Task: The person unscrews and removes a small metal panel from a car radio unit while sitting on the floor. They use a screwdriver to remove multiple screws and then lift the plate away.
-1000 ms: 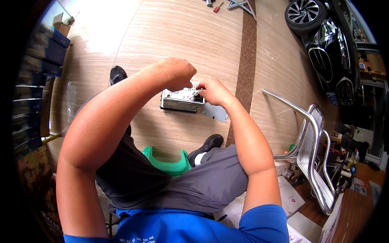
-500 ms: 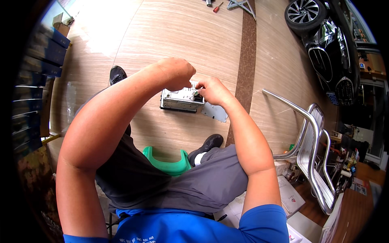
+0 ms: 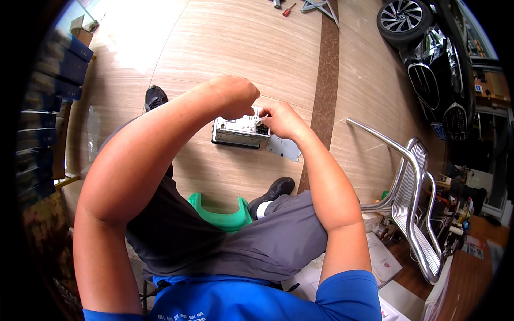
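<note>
- Centrally, silver metal box [image 3: 238, 139] on floor [image 3: 241, 48].
- Left hand [image 3: 236, 98] over it: fingers curled, grip hidden.
- Right hand [image 3: 282, 121] at its right end: fingers bent, pinch indeterminable.

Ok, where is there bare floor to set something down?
Beyond the left hand, bare floor runs up to the red-handled tool; more lies between the brown strip and the black car. It's crowded around the metal unit, with the right hand at its right end and a flat plate alongside.
</note>
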Demonstrator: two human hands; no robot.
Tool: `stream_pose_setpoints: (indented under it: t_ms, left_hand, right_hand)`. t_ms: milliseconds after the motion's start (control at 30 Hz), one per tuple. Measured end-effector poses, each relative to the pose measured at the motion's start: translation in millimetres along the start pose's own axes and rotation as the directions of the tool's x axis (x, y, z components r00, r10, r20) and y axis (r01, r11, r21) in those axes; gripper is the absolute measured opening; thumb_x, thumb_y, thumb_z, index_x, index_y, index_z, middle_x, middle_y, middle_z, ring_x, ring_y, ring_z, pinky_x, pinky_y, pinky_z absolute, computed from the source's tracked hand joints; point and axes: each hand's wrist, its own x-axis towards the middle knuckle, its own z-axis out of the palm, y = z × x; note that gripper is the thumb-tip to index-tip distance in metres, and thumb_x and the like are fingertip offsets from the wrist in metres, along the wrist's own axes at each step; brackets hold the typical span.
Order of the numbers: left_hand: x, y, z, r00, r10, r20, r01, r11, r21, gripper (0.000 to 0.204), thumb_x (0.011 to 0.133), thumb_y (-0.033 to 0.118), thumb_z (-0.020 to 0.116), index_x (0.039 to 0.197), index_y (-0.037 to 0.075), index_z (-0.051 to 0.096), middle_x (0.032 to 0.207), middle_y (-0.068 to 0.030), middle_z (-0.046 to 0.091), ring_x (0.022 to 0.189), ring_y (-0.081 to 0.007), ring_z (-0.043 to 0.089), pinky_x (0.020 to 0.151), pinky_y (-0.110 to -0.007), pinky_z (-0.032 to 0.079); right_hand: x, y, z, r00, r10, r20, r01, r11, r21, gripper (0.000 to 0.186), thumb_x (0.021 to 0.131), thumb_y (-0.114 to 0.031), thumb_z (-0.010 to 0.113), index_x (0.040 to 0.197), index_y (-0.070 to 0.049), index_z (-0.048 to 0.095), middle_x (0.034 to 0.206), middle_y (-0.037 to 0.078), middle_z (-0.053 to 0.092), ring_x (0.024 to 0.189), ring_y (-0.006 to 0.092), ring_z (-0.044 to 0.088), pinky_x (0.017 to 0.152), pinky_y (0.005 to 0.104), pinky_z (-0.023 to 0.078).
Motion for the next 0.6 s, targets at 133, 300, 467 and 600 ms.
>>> stream_pose_setpoints:
  t_ms: [133, 300, 467, 600]
  left_hand:
    - [-0.2, -0.3, 0.7, 1.000, -0.007, 0.007, 0.007, 1.000, 0.000, 0.032, 0.090, 0.030, 0.070, 0.107, 0.003, 0.066, 0.100, -0.0178, 0.071, 0.102, -0.0355, 0.066, 0.087, -0.045, 0.052]
    - [-0.4, -0.4, 0.0, 1.000, -0.006, 0.013, 0.006, 1.000, 0.001, 0.032, 0.090, 0.030, 0.070, 0.107, 0.003, 0.066, 0.100, -0.0179, 0.071, 0.103, -0.0355, 0.066, 0.088, -0.045, 0.051]
    - [-1.0, 0.3, -0.9, 1.000, -0.003, 0.012, 0.003, 1.000, 0.004, 0.033, 0.091, 0.031, 0.069, 0.109, 0.003, 0.066, 0.102, -0.0179, 0.071, 0.104, -0.0354, 0.066, 0.088, -0.045, 0.051]
    - [-0.5, -0.1, -0.3, 1.000, -0.004, 0.022, 0.004, 1.000, 0.008, 0.033, 0.091, 0.031, 0.069, 0.109, 0.003, 0.066, 0.102, -0.0181, 0.071, 0.105, -0.0355, 0.066, 0.089, -0.045, 0.051]
  right_hand:
    - [-1.1, -6.1, -0.2, 0.995, 0.100, -0.003, -0.100, 0.995, -0.024, 0.020, 0.083, -0.013, 0.066, 0.100, -0.005, 0.075, 0.100, 0.021, 0.071, 0.097, 0.0344, 0.069, 0.087, 0.0412, 0.053]
    - [-2.2, -2.7, 0.4, 0.997, 0.073, -0.033, -0.072, 0.997, 0.036, 0.022, 0.083, -0.013, 0.067, 0.102, -0.005, 0.074, 0.102, 0.021, 0.071, 0.098, 0.0346, 0.068, 0.088, 0.0410, 0.053]
    - [-2.0, 0.1, 0.5, 1.000, 0.001, -0.024, -0.002, 1.000, -0.029, 0.021, 0.083, -0.015, 0.067, 0.099, -0.003, 0.074, 0.101, 0.021, 0.071, 0.099, 0.0348, 0.068, 0.088, 0.0417, 0.053]
    - [-1.0, -5.5, -0.4, 0.997, 0.075, 0.000, -0.075, 0.995, -0.065, 0.021, 0.084, -0.016, 0.066, 0.098, -0.003, 0.074, 0.101, 0.022, 0.070, 0.099, 0.0350, 0.068, 0.088, 0.0425, 0.053]
